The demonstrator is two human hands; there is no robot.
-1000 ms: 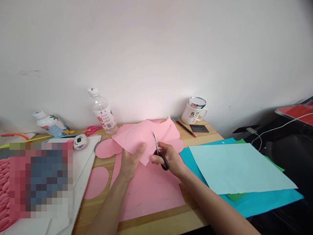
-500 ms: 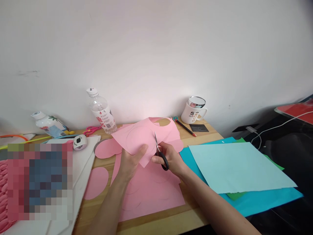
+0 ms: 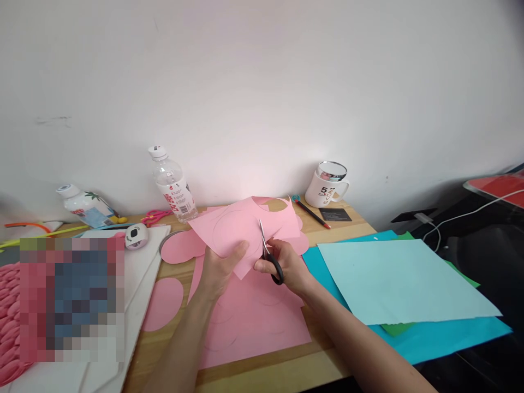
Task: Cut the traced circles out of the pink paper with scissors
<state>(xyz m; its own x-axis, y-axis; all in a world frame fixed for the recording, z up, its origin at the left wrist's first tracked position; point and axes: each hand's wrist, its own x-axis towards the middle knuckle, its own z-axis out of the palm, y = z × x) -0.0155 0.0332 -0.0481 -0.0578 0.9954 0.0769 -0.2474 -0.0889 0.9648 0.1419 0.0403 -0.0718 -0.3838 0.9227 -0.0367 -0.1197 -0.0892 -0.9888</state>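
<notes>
A pink sheet [image 3: 233, 226] with a drawn circle and a round hole near its far right edge is raised above the table. My left hand [image 3: 221, 267] grips its near left edge, thumb on top. In my right hand [image 3: 286, 265] are black-handled scissors [image 3: 277, 271], their blades pointing away from me at the sheet, just right of the drawn circle. Beneath lies another pink sheet [image 3: 254, 327] with pencilled curves. Pink paper rounds lie at the left, one [image 3: 164, 304] beside the lower sheet and another [image 3: 180, 247] farther back.
A clear bottle [image 3: 174, 188], a smaller bottle [image 3: 88, 206] and a mug [image 3: 326, 185] stand by the wall. A pencil [image 3: 311, 213] and a black card [image 3: 334, 214] lie near the mug. Light blue paper [image 3: 409, 281] covers the right side, white boards [image 3: 143, 262] the left.
The whole view has shifted slightly, so things appear a little farther right. Both hands keep nearly the same hold on the sheet and scissors.
</notes>
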